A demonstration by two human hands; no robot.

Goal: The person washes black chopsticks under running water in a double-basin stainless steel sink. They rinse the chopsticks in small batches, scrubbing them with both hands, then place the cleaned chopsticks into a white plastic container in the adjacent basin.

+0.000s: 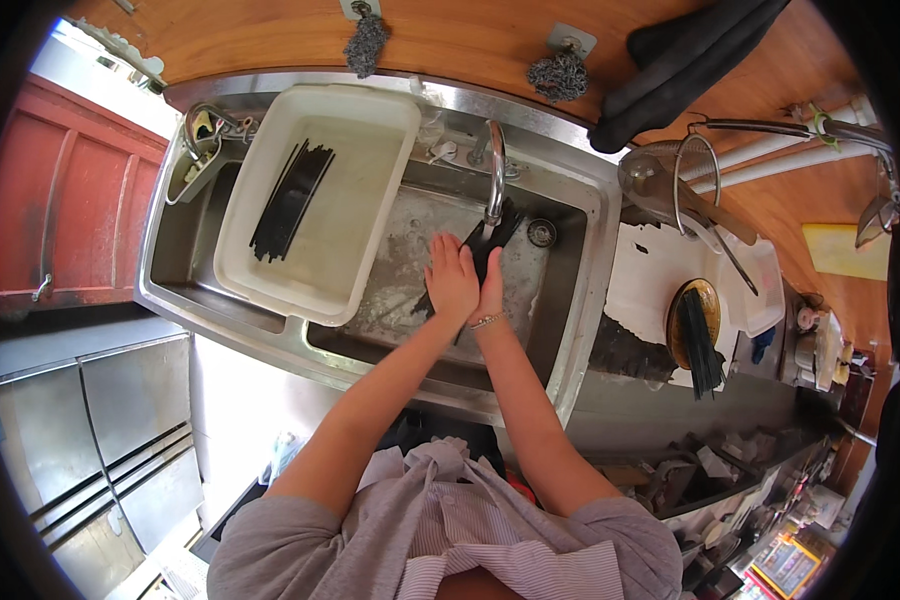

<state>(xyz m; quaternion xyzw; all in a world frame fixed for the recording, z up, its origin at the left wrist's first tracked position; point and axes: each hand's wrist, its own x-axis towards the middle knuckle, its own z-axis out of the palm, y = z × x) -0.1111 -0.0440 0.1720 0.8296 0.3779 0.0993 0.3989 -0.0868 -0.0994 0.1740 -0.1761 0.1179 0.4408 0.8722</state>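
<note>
My left hand and my right hand meet around a bundle of thin black sticks under the chrome faucet, above the steel sink. The bundle passes between my palms, and some stick ends show below my left hand. To the left, a white plastic tub of water lies across the sink, with more black sticks in it. A bracelet is on my right wrist.
On the right counter, an amber oval dish holds more black sticks, near a white plastic basket. A strainer and steel wool scrubbers hang by the wooden wall. A sink drain lies right of my hands.
</note>
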